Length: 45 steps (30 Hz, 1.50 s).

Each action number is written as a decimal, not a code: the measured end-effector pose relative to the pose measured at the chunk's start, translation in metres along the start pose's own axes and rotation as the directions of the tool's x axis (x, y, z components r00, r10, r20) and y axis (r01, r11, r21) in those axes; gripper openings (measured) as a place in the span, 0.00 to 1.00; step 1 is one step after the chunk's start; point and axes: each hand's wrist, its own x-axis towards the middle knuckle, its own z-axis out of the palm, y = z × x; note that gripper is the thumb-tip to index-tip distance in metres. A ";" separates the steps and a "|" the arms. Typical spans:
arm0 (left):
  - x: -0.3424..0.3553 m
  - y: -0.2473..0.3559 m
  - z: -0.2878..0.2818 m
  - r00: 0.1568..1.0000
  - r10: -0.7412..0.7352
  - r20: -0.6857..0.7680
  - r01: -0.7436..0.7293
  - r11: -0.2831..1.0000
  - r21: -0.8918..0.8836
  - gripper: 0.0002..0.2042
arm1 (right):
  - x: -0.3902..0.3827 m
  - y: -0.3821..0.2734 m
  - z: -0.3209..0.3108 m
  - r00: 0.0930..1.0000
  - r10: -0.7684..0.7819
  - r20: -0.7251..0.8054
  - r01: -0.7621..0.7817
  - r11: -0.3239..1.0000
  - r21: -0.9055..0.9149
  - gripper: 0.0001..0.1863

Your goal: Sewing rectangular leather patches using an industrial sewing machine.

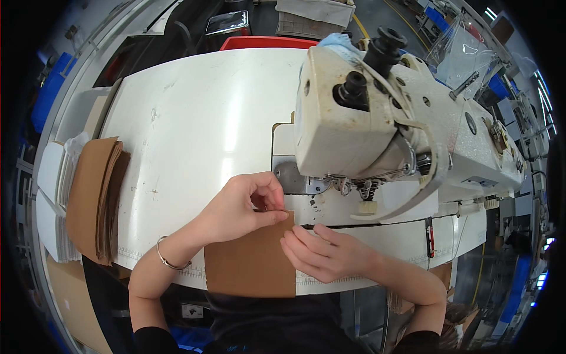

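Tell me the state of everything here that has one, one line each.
Brown piece: spread out, pinched near its upper right corner.
Left hand: thumb and fingers closed on the piece.
Right hand: fingers bent by the piece's right edge; contact unclear.
Sewing machine: running or stopped, can't tell.
Brown stack: piled.
Bracelet: worn on left wrist.

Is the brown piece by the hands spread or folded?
Spread: the brown piece shows one broad, flat face, no crease visible. The left hand hides part of its top, so I cannot tell there.
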 end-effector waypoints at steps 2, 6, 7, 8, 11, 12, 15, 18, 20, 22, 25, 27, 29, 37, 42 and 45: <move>0.010 -0.001 -0.002 0.998 -0.050 0.038 0.049 0.998 0.028 0.07 | -0.002 0.007 0.000 0.999 -0.014 -0.036 0.013 1.000 -0.018 0.12; 0.020 -0.001 -0.003 0.994 -0.028 0.103 0.041 0.991 -0.125 0.08 | -0.004 0.019 0.005 0.990 -0.045 -0.134 0.046 0.999 0.003 0.13; 0.021 0.000 -0.003 0.996 -0.023 0.084 0.035 0.989 -0.146 0.08 | -0.004 0.021 0.007 0.992 -0.036 -0.122 0.038 0.999 0.007 0.13; 0.021 0.002 -0.002 0.998 -0.021 0.064 0.031 0.986 -0.166 0.08 | -0.004 0.022 0.009 0.990 -0.024 -0.139 0.025 1.000 0.009 0.14; 0.022 0.006 0.000 0.994 -0.102 0.046 0.106 0.988 -0.116 0.07 | -0.007 0.023 0.011 0.988 -0.042 -0.151 0.043 0.999 0.000 0.15; 0.024 0.007 0.002 0.994 -0.096 0.058 0.103 0.986 -0.129 0.07 | -0.008 0.023 0.011 0.985 -0.078 -0.151 0.075 0.997 -0.028 0.14; 0.027 0.007 0.012 0.995 -0.101 -0.022 0.100 0.994 -0.054 0.06 | -0.010 0.022 0.011 0.993 -0.041 -0.113 0.037 0.999 -0.039 0.12; 0.028 -0.001 0.023 0.987 0.052 -0.155 -0.015 0.973 0.229 0.08 | -0.010 0.019 0.010 0.998 0.041 0.040 -0.041 0.999 0.004 0.13; 0.029 -0.009 0.025 0.978 0.152 -0.140 -0.090 0.922 0.376 0.08 | -0.008 0.017 0.010 0.993 0.108 0.052 -0.109 0.994 0.017 0.14; 0.029 -0.019 0.026 0.926 0.365 -0.096 -0.254 0.790 0.558 0.10 | -0.007 0.015 0.011 0.980 0.173 0.093 -0.177 0.984 0.035 0.15; 0.020 -0.029 0.023 0.768 0.606 0.207 -0.517 0.397 0.758 0.12 | -0.008 0.017 0.013 0.987 0.135 0.081 -0.135 0.991 -0.008 0.14; 0.017 -0.033 0.020 0.725 0.623 0.294 -0.540 0.250 0.803 0.14 | -0.010 0.022 0.015 0.996 0.022 0.090 -0.009 0.989 -0.145 0.14; 0.018 -0.036 0.018 0.696 0.667 0.267 -0.571 0.288 0.769 0.13 | -0.011 0.027 0.019 0.988 -0.067 0.136 0.110 0.938 -0.330 0.14; 0.036 -0.029 0.006 0.754 0.609 0.244 -0.572 0.427 0.700 0.10 | -0.010 0.026 0.027 0.918 0.394 0.051 -0.397 0.905 0.153 0.13; 0.034 -0.027 0.006 0.761 0.608 0.226 -0.564 0.449 0.693 0.10 | -0.018 0.025 0.027 0.946 0.280 0.165 -0.275 0.960 -0.051 0.14; 0.036 -0.028 0.005 0.749 0.621 0.229 -0.573 0.435 0.695 0.10 | -0.017 0.028 0.030 0.943 0.265 0.201 -0.252 0.964 -0.091 0.14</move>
